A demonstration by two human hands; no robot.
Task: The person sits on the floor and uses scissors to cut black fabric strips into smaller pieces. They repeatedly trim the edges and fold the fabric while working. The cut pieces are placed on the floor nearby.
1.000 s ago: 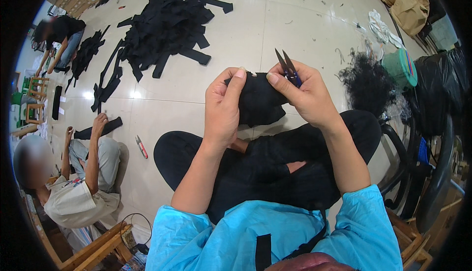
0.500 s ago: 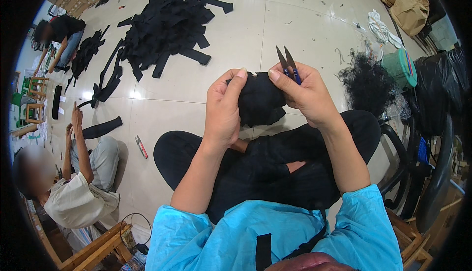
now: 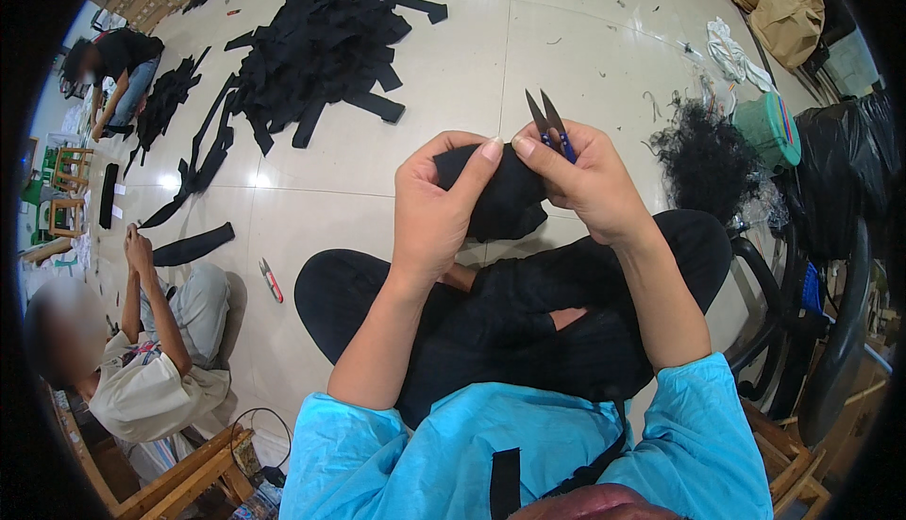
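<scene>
A folded piece of black fabric [image 3: 505,201] hangs between my two hands, above my crossed legs. My left hand [image 3: 444,190] pinches its upper edge, thumb on top. Close beside it, my right hand [image 3: 590,176] pinches the same edge between thumb and forefinger. Thread snips [image 3: 550,128] with dark pointed blades and a blue handle also rest in my right hand, blades up and apart, away from the fabric. Their handle is partly hidden by the fingers.
Ahead to the left lies a big heap of black strips [image 3: 321,58]. Red-handled snips [image 3: 271,281] lie left of my knee. A co-worker [image 3: 160,360] sits at left; another person [image 3: 123,72] bends farther off. Black thread waste [image 3: 703,161] and a green stool [image 3: 766,131] are at right.
My left thumb has slid right along the fabric edge, closer to my right hand. A small white bit on that edge no longer shows. The seated co-worker's hands have come down together.
</scene>
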